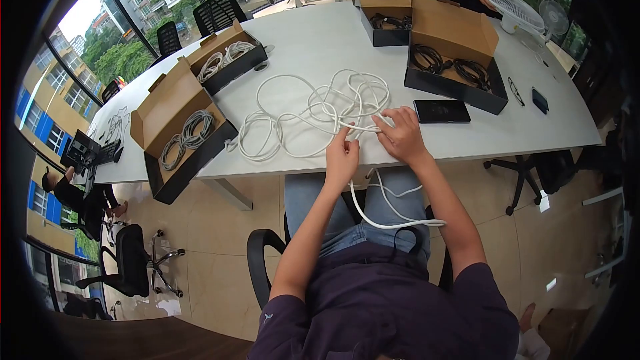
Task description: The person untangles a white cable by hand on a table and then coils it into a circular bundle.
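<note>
The white cable [327, 105] lies in loose, overlapping loops at the near edge of the white table [313, 37], most of it just beyond and to the left of the hands. A length of it also hangs below that edge, across the seated person's lap.

The left hand [343, 155] is at the near edge with its fingers drawn in, thumb and forefinger pinching the cable. The right hand [402, 137] is a little farther in, knuckles arched and fingertips closed down on the cable; which strand each hand grips is hard to make out in the tangle.

Just beside the right hand, a black phone [441, 111] lies flat near the same edge. Beyond it stands an open box [457, 91] of coiled black cables [432, 60], with a second open box [388, 37] behind it. Towards the table's left edge, an open box [190, 168] holds grey cables [198, 129], and another box [235, 69] behind it holds pale ones. A white fan [515, 10] stands towards the far right corner.
</note>
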A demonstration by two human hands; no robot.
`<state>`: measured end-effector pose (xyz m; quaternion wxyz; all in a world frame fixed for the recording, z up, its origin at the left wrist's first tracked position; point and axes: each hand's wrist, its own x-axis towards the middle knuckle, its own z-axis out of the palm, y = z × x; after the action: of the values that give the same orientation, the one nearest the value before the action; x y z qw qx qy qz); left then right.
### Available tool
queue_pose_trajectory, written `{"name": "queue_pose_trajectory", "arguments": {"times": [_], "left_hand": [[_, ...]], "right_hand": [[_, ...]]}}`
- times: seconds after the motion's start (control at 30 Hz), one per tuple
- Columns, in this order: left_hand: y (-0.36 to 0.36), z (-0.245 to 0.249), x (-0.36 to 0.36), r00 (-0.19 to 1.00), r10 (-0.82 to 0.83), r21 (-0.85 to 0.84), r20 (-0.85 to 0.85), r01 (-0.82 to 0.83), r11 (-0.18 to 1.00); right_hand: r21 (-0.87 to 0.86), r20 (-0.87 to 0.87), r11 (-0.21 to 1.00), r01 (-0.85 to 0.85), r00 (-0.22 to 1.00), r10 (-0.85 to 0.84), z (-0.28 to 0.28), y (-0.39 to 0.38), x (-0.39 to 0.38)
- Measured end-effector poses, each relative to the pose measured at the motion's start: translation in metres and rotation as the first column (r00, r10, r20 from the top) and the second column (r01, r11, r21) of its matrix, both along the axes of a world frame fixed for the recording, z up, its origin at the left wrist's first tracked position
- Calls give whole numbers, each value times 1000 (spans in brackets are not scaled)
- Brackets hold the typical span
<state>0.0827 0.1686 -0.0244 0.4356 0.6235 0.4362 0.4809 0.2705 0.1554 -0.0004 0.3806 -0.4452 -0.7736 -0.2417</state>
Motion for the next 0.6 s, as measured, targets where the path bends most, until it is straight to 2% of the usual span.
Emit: {"name": "queue_pose_trajectory", "arguments": {"times": [0.07,0.17,0.3,0.37,0.47,0.6], "left_hand": [[0,1,2,992,-18,-151,121,36,988],[2,10,7,939,-52,-282,341,155,947],[2,12,16,816,-5,-358,578,260,897],[5,10,17,737,16,-382,676,331,863],[10,8,18,630,85,-421,772,406,811],[10,3,20,593,78,-406,802,445,798]], "right_hand": [[-8,-24,999,52,998,-52,-8,1,0],[6,-28,997,83,996,-82,-13,2,1],[62,-50,992,114,993,-111,-11,3,0],[85,-138,981,174,977,-161,-10,3,-2],[33,-224,960,279,938,-265,-11,-1,-3],[-17,-288,941,337,900,-328,-15,1,-4]]}}
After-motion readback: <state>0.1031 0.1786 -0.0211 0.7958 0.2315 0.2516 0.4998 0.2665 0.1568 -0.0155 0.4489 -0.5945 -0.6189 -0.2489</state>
